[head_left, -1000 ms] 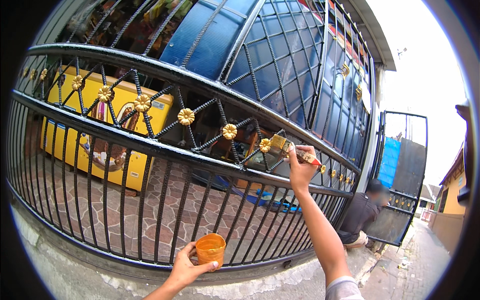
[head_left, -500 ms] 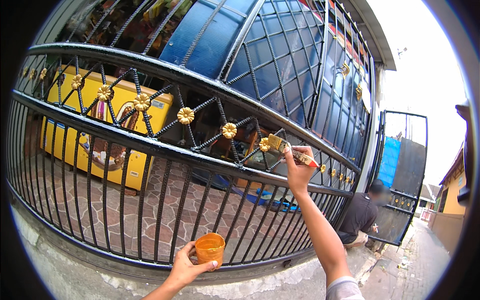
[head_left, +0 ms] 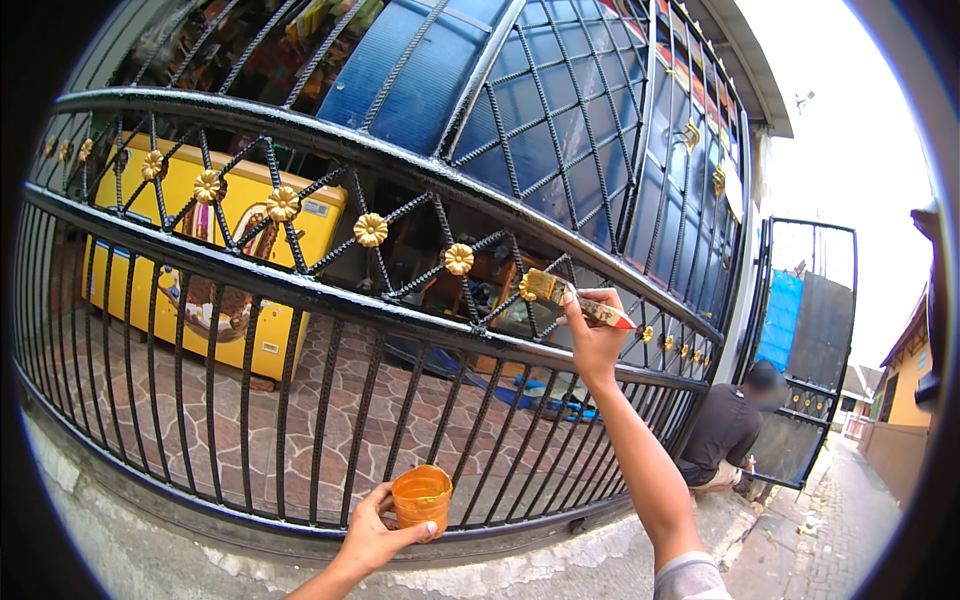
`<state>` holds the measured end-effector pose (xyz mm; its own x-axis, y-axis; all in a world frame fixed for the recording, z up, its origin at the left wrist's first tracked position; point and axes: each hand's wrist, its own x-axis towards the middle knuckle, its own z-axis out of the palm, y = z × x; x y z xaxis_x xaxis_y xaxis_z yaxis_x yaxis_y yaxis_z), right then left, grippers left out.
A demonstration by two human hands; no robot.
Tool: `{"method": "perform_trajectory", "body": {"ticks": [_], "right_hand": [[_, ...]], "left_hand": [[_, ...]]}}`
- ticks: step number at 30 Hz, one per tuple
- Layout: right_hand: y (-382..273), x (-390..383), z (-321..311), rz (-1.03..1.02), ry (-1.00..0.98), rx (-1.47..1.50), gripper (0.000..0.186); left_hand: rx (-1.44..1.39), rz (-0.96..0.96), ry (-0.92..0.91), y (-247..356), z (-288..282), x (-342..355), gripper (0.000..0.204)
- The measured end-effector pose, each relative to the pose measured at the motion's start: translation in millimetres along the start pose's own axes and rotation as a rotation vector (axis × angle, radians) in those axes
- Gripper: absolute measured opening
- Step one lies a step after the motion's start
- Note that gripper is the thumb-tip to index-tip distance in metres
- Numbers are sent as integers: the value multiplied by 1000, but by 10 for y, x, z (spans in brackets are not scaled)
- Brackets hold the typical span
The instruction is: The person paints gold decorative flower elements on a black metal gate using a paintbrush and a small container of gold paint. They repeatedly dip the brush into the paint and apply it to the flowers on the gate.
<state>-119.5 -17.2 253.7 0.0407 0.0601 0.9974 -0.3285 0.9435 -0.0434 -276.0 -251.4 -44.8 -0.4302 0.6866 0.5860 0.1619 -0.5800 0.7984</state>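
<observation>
My right hand (head_left: 597, 338) is closed round the handle of a paintbrush (head_left: 578, 300), its gold-coated bristles pointing left. The bristles touch a gold flower ornament (head_left: 526, 286) on the black metal fence (head_left: 330, 291) and partly cover it. Lower down, my left hand (head_left: 375, 532) grips an orange plastic cup (head_left: 421, 500) by its side, thumb near the base. The cup is held upright with its mouth facing up, and its inside looks orange-gold. More gold flowers (head_left: 370, 230) sit along the zigzag bars between the two rails.
Behind the fence stand a yellow chest freezer (head_left: 130, 290) and large blue panels (head_left: 415, 75). A person in dark clothes (head_left: 722, 425) crouches at the right by an open gate (head_left: 800, 340). A concrete ledge (head_left: 250, 560) runs below the fence; a paved lane (head_left: 840, 520) lies beyond.
The brush has shifted slightly left and down, so its bristles now cover more of the flower. My left hand and the cup have hardly moved.
</observation>
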Motion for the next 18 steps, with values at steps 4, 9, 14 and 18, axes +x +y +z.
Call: {"method": "perform_trajectory", "body": {"ticks": [4,9,14,18], "right_hand": [[12,15,-40,25,-31,-115,21],[30,9,3,-4,-68,-112,21],[15,33,30,-31,-7,-9,21],[3,-7,15,-29,-30,-63,21]], "left_hand": [[-70,-43,-3,-8,2,-6,73],[-3,-24,2,1,1,6,73],[-22,-63,-2,29,-4,-14,74],[7,-43,4,27,-8,3,76]]}}
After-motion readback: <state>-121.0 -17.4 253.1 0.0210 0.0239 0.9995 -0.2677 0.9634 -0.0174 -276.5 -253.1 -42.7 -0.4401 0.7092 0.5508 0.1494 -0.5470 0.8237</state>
